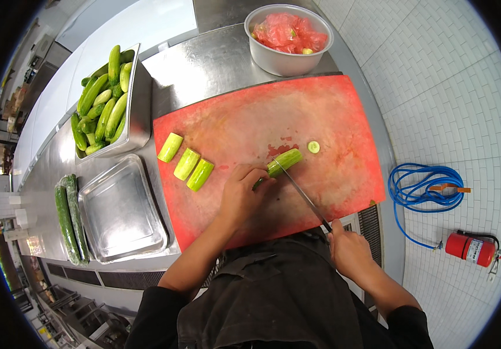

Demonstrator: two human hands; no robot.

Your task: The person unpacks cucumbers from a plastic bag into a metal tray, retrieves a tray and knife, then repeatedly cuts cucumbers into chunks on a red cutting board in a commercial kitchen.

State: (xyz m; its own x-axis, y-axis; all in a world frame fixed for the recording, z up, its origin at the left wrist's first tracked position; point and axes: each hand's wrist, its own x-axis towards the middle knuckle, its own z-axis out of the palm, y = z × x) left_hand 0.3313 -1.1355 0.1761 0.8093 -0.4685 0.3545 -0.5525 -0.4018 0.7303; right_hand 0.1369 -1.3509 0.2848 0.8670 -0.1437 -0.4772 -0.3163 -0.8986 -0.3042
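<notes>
On a red cutting board (215, 122) lies a green cucumber (289, 160), with my left hand (248, 187) gripping its near left end. My right hand (350, 248) holds the handle of a long kitchen knife (305, 198), whose blade tip rests on or in the cucumber just beyond my left fingers. Right of the cucumber is a small round cucumber end slice (313, 147). Several thick cucumber pieces (186, 164) lie at the board's left side. Wet reddish patches show beside the cucumber. Part of the cucumber is hidden under my left fingers.
Whole cucumbers fill a deep steel pan (139, 109) at the upper left. Below it are a shallow steel tray (121, 213) and plastic-wrapped cucumbers (68, 222). A round metal pot (285, 63) holds a red plastic bag. Right of the counter are a coiled blue hose (425, 209) and a fire extinguisher (470, 249).
</notes>
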